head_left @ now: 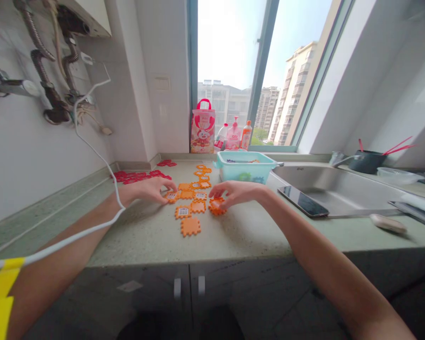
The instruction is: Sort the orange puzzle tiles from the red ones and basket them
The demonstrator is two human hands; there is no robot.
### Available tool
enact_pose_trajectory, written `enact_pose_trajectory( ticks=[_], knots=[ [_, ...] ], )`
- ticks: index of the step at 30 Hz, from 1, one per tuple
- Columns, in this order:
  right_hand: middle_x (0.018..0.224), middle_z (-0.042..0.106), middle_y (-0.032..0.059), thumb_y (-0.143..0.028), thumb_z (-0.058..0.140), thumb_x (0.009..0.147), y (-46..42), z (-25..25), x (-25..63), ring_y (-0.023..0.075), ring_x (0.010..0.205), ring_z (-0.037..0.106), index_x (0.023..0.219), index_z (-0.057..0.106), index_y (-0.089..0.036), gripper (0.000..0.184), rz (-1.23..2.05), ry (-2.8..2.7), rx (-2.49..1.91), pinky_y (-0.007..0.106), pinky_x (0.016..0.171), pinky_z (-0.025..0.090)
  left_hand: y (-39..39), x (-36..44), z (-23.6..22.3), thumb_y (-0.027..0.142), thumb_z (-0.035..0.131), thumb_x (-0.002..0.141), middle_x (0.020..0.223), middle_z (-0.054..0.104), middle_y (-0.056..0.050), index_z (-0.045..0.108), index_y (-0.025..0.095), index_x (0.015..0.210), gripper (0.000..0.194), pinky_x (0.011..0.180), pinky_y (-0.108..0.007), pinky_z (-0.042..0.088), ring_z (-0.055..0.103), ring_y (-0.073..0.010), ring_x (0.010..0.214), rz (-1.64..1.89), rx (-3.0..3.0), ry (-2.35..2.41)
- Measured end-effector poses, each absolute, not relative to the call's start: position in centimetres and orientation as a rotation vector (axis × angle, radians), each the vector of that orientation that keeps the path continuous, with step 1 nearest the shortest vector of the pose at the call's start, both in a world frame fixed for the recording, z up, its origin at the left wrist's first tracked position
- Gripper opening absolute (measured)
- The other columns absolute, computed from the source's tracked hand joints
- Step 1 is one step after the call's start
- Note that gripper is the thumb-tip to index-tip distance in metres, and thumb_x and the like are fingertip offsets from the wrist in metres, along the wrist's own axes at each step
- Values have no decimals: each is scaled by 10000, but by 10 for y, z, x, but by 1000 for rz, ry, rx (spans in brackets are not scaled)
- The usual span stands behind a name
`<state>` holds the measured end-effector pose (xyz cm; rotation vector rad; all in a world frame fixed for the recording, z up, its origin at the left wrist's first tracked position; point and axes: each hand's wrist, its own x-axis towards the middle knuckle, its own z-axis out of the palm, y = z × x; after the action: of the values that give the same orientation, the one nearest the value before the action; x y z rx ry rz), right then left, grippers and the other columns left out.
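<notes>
My left hand (pixel 150 190) reaches in from the left, its thumb and fingers closed on the edges of an orange puzzle tile (pixel 172 196) with a pale printed patch. On the other side, my right hand (pixel 235 192) curls over an orange round-looking puzzle piece (pixel 216 207), gripping it from above; its fingertips are partly hidden. Between the hands lie several flat orange tiles with notched edges, among them a plain tile (pixel 190 227) nearest the counter's front and a printed tile (pixel 183 212). Smaller orange pieces (pixel 202 173) trail toward the window.
Red puzzle pieces (pixel 141 176) are heaped at the back left. A teal tub (pixel 246 163) with pieces inside stands behind my right hand. A phone (pixel 302 200) lies beside the sink (pixel 340 189). A white cable (pixel 102 166) hangs across my left forearm.
</notes>
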<state>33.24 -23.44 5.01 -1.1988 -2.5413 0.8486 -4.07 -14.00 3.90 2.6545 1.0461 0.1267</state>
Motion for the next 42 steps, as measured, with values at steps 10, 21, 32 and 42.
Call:
enact_pose_trajectory(
  ticks=[10, 21, 32, 42],
  knots=[
    [1142, 825, 71, -325, 882, 743, -239, 34, 317, 256, 964, 762, 1232, 807, -234, 503, 534, -2588, -1418, 330, 810, 568, -142, -43, 34, 507, 860, 657, 1035, 805, -88, 755, 192, 1091, 547, 812, -353, 556, 740, -272, 917, 313, 2562, 1161],
    [1241, 790, 107, -416, 762, 864, -198, 57, 395, 288, 1093, 745, 1268, 748, -244, 439, -316, -1649, -1089, 488, 1024, 598, -179, -10, 42, 474, 863, 682, 1073, 790, -49, 758, 214, 1151, 546, 782, -296, 564, 726, -213, 879, 86, 2542, 888],
    [1404, 737, 179, -383, 686, 953, -189, 43, 399, 382, 1346, 649, 1293, 791, -219, 392, -561, -1587, -1265, 593, 1176, 502, -184, 2, 28, 581, 841, 713, 787, 691, -1, 764, 210, 968, 457, 614, -291, 391, 629, -195, 722, 85, 2621, 983],
    [1091, 841, 56, -486, 854, 914, -231, 15, 288, 194, 869, 724, 1125, 850, -240, 324, 325, -2542, -977, 321, 816, 536, -161, -16, 21, 500, 815, 663, 837, 709, -4, 733, 201, 1070, 511, 634, -290, 427, 635, -189, 720, 347, 2547, 1098]
  ],
)
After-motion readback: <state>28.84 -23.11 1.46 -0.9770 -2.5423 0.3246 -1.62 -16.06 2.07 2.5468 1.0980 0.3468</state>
